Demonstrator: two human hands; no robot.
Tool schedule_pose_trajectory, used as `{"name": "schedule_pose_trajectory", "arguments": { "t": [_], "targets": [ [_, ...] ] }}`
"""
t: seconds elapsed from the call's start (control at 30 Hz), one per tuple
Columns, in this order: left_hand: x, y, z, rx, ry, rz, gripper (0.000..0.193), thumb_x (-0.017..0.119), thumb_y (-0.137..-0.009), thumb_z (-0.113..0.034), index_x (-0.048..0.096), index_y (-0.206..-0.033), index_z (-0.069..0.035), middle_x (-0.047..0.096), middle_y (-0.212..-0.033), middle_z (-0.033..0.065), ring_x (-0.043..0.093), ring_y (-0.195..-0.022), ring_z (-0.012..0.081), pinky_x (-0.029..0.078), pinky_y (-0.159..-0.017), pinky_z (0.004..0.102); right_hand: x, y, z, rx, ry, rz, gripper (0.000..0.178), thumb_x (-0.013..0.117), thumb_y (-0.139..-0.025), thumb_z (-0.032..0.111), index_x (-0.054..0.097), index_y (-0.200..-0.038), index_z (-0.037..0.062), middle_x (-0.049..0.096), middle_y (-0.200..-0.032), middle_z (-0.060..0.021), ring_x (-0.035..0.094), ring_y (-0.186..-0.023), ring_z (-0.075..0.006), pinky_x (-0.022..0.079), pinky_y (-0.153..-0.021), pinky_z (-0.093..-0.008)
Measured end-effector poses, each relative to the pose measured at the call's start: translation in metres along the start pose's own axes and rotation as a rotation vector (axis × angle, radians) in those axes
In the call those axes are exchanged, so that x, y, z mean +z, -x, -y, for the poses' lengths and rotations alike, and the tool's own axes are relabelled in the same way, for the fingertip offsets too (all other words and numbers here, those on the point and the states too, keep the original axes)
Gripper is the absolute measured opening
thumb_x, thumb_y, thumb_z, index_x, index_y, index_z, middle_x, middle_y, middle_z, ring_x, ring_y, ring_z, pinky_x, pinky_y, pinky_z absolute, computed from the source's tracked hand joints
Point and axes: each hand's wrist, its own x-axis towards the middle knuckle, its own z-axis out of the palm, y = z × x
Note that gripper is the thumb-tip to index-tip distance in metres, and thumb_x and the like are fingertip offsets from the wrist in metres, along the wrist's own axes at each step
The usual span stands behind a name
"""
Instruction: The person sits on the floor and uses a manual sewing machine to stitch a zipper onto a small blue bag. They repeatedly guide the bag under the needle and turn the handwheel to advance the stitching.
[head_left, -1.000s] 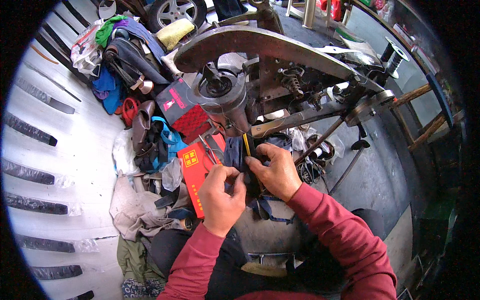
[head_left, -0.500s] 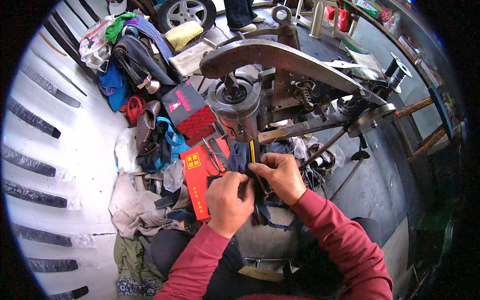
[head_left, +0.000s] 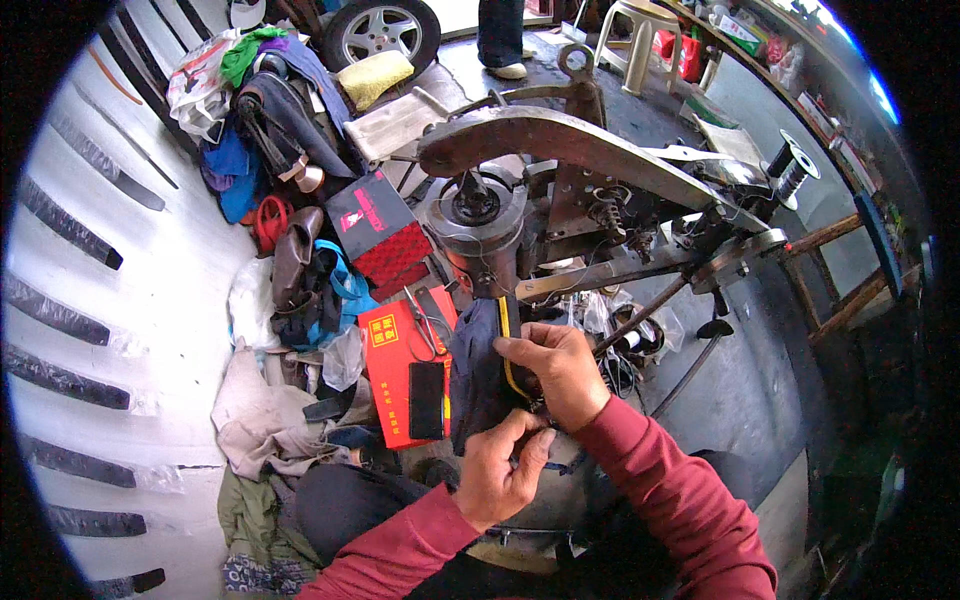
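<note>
A dark navy cloth piece [head_left: 474, 365] hangs beneath the front end of a cast-metal sewing machine [head_left: 560, 150]. Along its right edge runs a narrow yellow strip [head_left: 505, 318]. My right hand [head_left: 565, 372] is closed on this edge, thumb and forefinger pinching it below the machine. Lower down and nearer to me, my left hand [head_left: 505, 468] is closed with its fingertips together at the bottom end of the cloth. The fingers partly hide what the left hand grips there. Just left of the cloth lies a red box [head_left: 382, 345] bearing scissors [head_left: 426, 325] and a flat black rectangular thing [head_left: 426, 400].
A black-and-red box [head_left: 375, 225] stands left of the machine. Bags, shoes and clothes [head_left: 265, 395] pile up along the white wall. A thread spool [head_left: 793, 170] sits at the machine's right. Another person's legs [head_left: 500, 40] and a stool [head_left: 640, 40] are at the back.
My left hand has moved down and right along the cloth edge. More of the navy cloth, its yellow strip and the black rectangle now show. My right hand still pinches the edge.
</note>
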Motion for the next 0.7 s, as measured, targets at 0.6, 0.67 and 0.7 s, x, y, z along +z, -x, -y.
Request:
{"name": "schedule_pose_trajectory", "arguments": {
  "t": [0.6,0.67,0.7],
  "targets": [
    [0.038,-0.021,0.057,-0.293,1.302,-0.233,0.046,0.05,-0.104,-0.046,0.052,-0.135,-0.013,0.056,-0.133,0.0011,0.05,-0.127,0.0183,0.039,-0.105,0.0367,0.004,0.001,-0.027,-0.112,0.17,-0.143,0.019,0.07,-0.092,0.012,0.06,-0.078,0.0036,0.058,-0.069,0.0028,0.052,-0.06,-0.004,0.041,-0.053,-0.0218],
    [0.032,-0.025,0.061,-0.453,1.309,-0.292,0.043,0.05,-0.105,-0.042,0.054,-0.135,-0.011,0.058,-0.133,0.0047,0.052,-0.128,0.0187,0.038,-0.108,0.0363,0.004,0.001,-0.028,-0.137,0.207,-0.154,0.024,0.072,-0.09,0.016,0.061,-0.079,-0.002,0.057,-0.068,0.0016,0.049,-0.067,-0.0061,0.042,-0.055,-0.0288],
    [0.03,-0.026,0.063,-0.484,1.305,-0.325,0.043,0.05,-0.105,-0.042,0.055,-0.134,-0.011,0.059,-0.132,0.0063,0.053,-0.127,0.0187,0.038,-0.11,0.0365,0.004,0.002,-0.028,-0.107,0.267,-0.172,0.024,0.073,-0.089,0.017,0.061,-0.078,-0.0017,0.057,-0.068,0.0013,0.049,-0.067,-0.0062,0.042,-0.056,-0.0287]
  ]
}}
